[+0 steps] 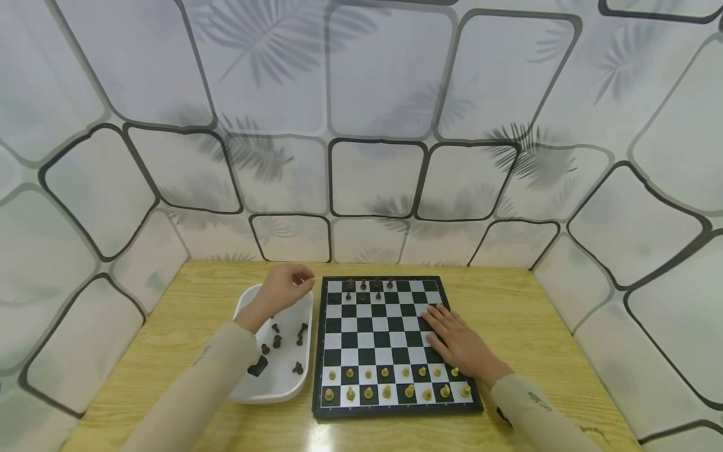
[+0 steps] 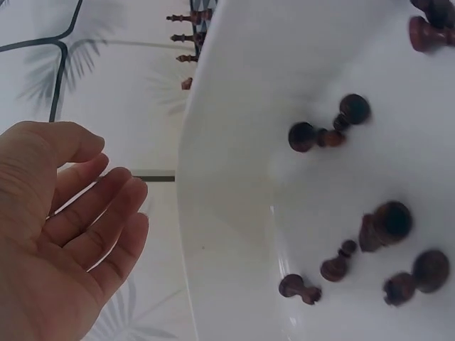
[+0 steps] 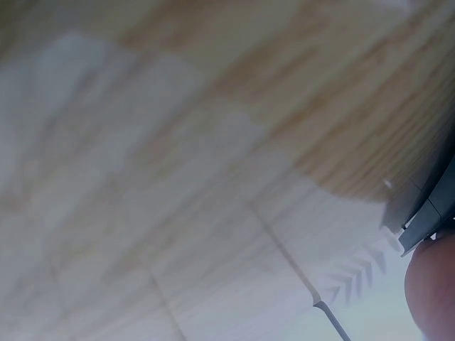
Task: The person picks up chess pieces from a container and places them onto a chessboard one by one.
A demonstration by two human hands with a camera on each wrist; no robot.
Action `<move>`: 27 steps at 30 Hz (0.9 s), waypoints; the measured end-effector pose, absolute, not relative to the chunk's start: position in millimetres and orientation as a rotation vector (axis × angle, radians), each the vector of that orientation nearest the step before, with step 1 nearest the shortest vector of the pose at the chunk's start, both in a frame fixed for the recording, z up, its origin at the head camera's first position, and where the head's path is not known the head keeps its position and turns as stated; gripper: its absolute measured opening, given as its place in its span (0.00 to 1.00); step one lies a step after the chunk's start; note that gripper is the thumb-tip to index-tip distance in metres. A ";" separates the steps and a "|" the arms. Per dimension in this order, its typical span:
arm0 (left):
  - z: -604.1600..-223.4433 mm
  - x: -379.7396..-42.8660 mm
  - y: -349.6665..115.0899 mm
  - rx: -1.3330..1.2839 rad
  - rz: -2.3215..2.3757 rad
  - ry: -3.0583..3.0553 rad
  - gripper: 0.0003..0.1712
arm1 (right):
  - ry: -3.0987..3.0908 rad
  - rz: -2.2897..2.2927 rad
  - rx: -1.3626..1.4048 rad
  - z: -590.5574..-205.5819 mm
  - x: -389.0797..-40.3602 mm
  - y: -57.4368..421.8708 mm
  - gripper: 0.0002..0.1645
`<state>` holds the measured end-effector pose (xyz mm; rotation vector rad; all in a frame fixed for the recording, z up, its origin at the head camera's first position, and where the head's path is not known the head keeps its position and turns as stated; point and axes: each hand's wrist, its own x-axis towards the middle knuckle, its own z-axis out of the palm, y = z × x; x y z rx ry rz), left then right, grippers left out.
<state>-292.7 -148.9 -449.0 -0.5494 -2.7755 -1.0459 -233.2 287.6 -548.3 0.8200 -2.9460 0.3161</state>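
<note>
My left hand (image 1: 279, 292) hovers over the far end of a white plastic tub (image 1: 277, 386), fingers loosely bent and nothing visible between them. In the left wrist view, the same hand (image 2: 75, 220) appears beside the tub wall (image 2: 227, 206), apart from the dark brown chess pieces (image 2: 387, 222) lying inside. My right hand (image 1: 460, 345) rests with its fingers spread on the right edge of the chessboard (image 1: 395, 412). Several dark pieces (image 1: 363, 285) stand at the board's far left, in two rows. Two rows of yellow pieces (image 1: 386, 392) line the near side.
Loose dark pieces (image 1: 277, 341) and a small black flat item (image 1: 258, 366) lie in the tub, just left of the board. Everything stands on a wooden table (image 1: 508, 295). Patterned curtain-like walls (image 1: 375, 179) enclose the table at the back and both sides.
</note>
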 end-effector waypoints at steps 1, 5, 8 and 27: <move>-449.7 -291.4 -151.7 -0.541 -1.043 -2.784 0.10 | -2.945 0.315 0.821 -548.2 -233.2 287.6 0.36; -451.7 -286.2 -160.3 -0.514 -1.026 -2.826 0.09 | -2.944 0.312 0.825 -547.1 -232.8 287.6 0.36; -452.9 -283.3 -164.1 -0.500 -1.007 -2.859 0.08 | -2.942 0.314 0.822 -545.8 -232.6 287.5 0.36; -469.5 -265.8 -174.6 -0.557 -1.002 -3.043 0.12 | -2.956 0.316 0.823 -542.0 -230.0 286.2 0.36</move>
